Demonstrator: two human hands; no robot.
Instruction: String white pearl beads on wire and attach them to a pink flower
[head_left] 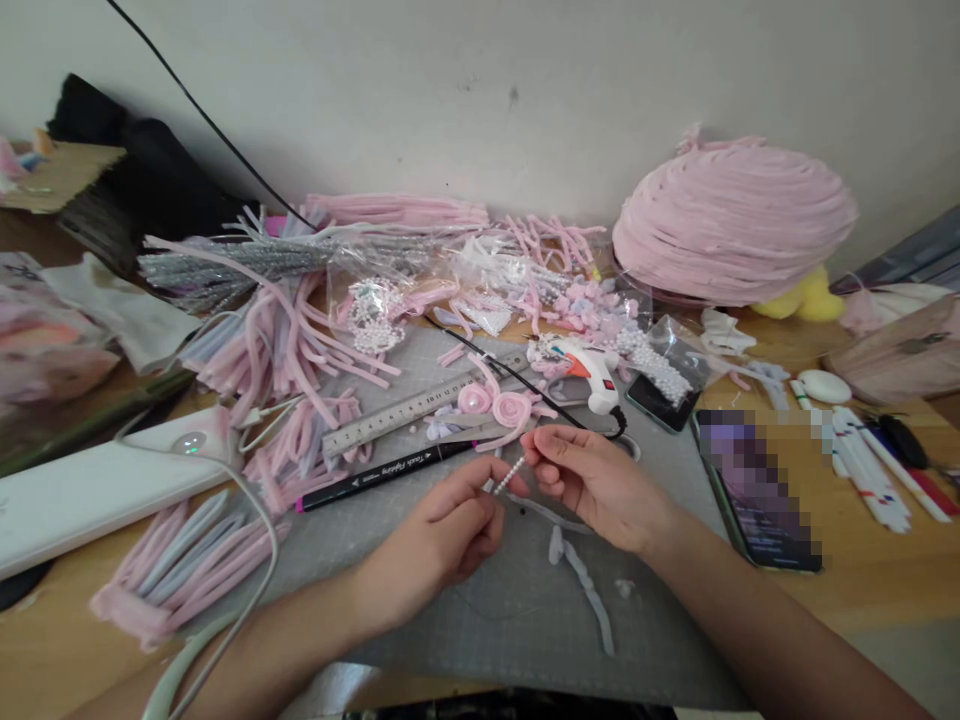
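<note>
My left hand and my right hand meet over the grey cutting mat. Between their pinched fingertips runs a short string of small white pearl beads; both hands are closed on it. Just beyond the fingers lie two pink coiled pipe-cleaner rosettes, a metal ruler and a black marker pen. A pale lilac pipe cleaner lies on the mat below my right hand.
A white glue gun rests behind the rosettes. Pink pipe-cleaner bundles, a silver bundle and bags of pearls crowd the back. A big pink coiled dome stands back right. A phone and pens lie right; a white box left.
</note>
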